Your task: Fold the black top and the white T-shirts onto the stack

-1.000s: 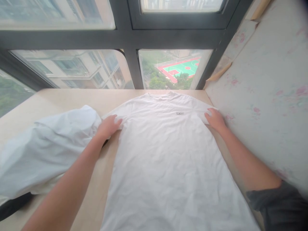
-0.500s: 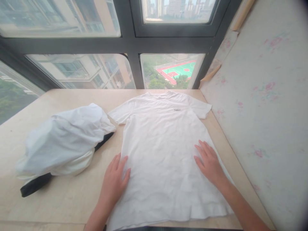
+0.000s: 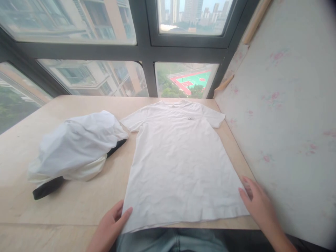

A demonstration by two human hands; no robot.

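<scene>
A white short-sleeved T-shirt (image 3: 178,164) lies flat, its collar toward the window and its hem toward me. Small dark lettering shows on its chest. My left hand (image 3: 111,224) is at the lower left corner of the shirt, thumb over the cloth and fingers along the side edge. By the lower right side edge is my right hand (image 3: 259,203), with its thumb near the cloth and its fingers loosely bent. Both hands look open, thumbs apart from the fingers. I cannot see any cloth pinched in them.
A heap of white cloth (image 3: 78,147) with a black band (image 3: 48,189) lies left of the shirt on the pale wooden surface (image 3: 65,213). Dark window frames (image 3: 91,52) stand behind. A flowered wall (image 3: 288,140) borders the right side.
Both hands have slid toward me and outward, from the shirt's middle sides to its lower edges. The cloth looks smoother, and the view has shifted slightly.
</scene>
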